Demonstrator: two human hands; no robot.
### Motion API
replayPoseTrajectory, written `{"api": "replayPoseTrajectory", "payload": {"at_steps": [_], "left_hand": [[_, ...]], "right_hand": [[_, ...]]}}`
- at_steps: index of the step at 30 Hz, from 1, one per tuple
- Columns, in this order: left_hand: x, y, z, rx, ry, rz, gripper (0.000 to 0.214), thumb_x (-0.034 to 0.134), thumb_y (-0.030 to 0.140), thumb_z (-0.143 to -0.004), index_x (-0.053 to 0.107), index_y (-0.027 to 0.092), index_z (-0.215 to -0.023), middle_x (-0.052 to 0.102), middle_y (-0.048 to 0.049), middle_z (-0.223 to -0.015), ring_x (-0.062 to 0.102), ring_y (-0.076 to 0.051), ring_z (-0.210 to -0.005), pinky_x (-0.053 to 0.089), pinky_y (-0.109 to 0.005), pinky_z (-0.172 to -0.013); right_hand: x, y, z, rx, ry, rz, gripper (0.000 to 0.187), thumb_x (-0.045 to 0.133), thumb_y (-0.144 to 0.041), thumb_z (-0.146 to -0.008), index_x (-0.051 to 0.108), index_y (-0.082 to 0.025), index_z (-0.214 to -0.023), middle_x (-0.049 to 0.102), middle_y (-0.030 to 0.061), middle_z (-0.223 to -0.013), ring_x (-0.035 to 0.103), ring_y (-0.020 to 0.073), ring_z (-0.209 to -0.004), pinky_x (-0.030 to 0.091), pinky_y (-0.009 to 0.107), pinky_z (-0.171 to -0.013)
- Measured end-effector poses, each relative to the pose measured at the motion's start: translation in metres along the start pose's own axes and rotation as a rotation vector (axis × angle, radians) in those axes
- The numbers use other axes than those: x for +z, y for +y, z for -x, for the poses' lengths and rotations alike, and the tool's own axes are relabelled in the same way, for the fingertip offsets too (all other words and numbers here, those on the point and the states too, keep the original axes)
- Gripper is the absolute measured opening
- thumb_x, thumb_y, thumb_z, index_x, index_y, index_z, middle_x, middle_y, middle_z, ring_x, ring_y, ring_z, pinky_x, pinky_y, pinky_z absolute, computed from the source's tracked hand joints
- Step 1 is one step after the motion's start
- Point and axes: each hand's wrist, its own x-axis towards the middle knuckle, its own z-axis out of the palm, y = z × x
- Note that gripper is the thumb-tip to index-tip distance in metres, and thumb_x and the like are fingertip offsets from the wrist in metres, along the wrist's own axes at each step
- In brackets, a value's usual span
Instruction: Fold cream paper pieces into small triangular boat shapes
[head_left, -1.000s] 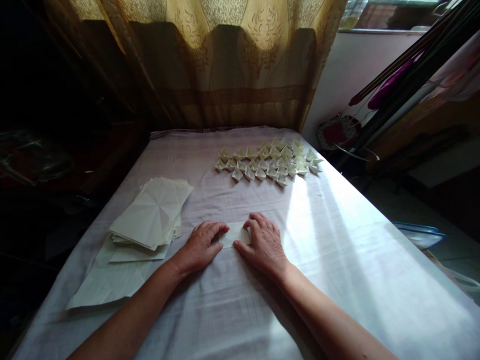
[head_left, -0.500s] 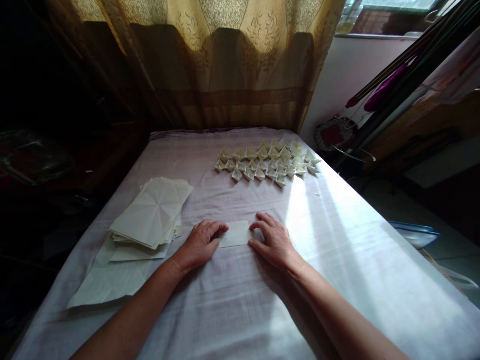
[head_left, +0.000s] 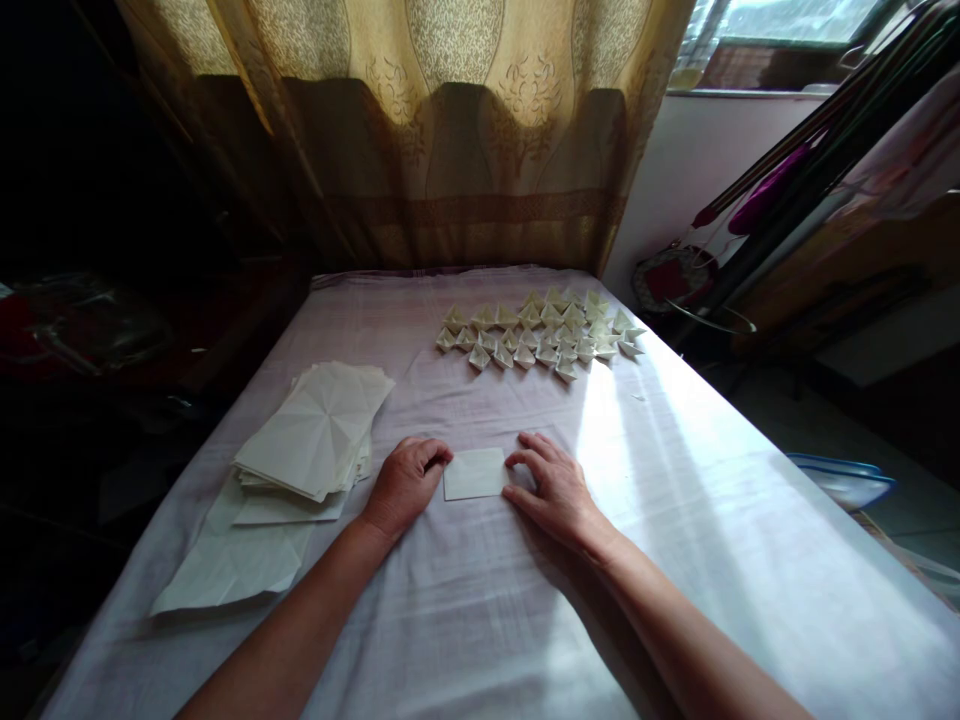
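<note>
A small folded paper rectangle [head_left: 475, 474] lies flat on the cloth-covered table between my hands. At its upper left corner is my left hand [head_left: 411, 485], fingers and thumb drawn together in a pinch. My right hand [head_left: 551, 488] rests along the right edge, its fingers apart and curved, with the thumb and forefinger tips touching the paper. Left of my hands is a stack of creased paper sheets [head_left: 315, 430], the lower ones jutting out toward me. Farther back, several pointed folded paper pieces [head_left: 525, 352] stand in rows.
A pale checked cloth [head_left: 450, 620] covers the table, with sunlight across its right side. A patterned curtain [head_left: 465, 150] hangs behind the far edge. On the right, beyond the table, are a blue-rimmed container [head_left: 844, 485] and leaning poles [head_left: 795, 130].
My left thumb has moved up toward the fingertips at the paper's corner. The right hand keeps nearly the same pose. The whole view has shifted slightly down and right.
</note>
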Motion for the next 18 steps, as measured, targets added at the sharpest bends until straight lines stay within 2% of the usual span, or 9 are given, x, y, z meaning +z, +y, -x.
{"api": "replayPoseTrajectory", "payload": {"at_steps": [7, 13, 18], "left_hand": [[0.006, -0.008, -0.002, 0.040, 0.056, -0.066, 0.030, 0.052, 0.007, -0.084, 0.069, 0.022, -0.104, 0.073, -0.0050, -0.104, 0.062, -0.022, -0.100, 0.051, -0.041, -0.094], [-0.002, -0.009, 0.004, 0.114, -0.013, -0.078, 0.044, 0.047, 0.002, -0.077, 0.069, 0.020, -0.111, 0.072, -0.0059, -0.110, 0.061, -0.022, -0.106, 0.049, -0.042, -0.099], [-0.016, -0.009, 0.014, 0.135, -0.098, -0.066, 0.045, 0.054, 0.009, -0.081, 0.066, 0.024, -0.122, 0.071, -0.0050, -0.110, 0.061, -0.022, -0.104, 0.049, -0.039, -0.097]], "right_hand": [[0.003, 0.005, 0.000, -0.038, 0.048, -0.008, 0.024, 0.072, -0.029, -0.077, 0.071, -0.023, -0.100, 0.059, 0.0135, -0.135, 0.048, 0.0349, -0.131, 0.041, 0.055, -0.102], [0.006, 0.007, -0.007, -0.088, 0.118, 0.044, 0.027, 0.070, -0.030, -0.081, 0.068, -0.021, -0.107, 0.063, 0.0139, -0.129, 0.054, 0.0319, -0.124, 0.043, 0.051, -0.101], [0.004, -0.009, -0.018, -0.110, 0.129, 0.182, 0.019, 0.062, -0.025, -0.088, 0.068, -0.020, -0.105, 0.063, 0.0129, -0.131, 0.052, 0.0323, -0.125, 0.041, 0.049, -0.100]]}}
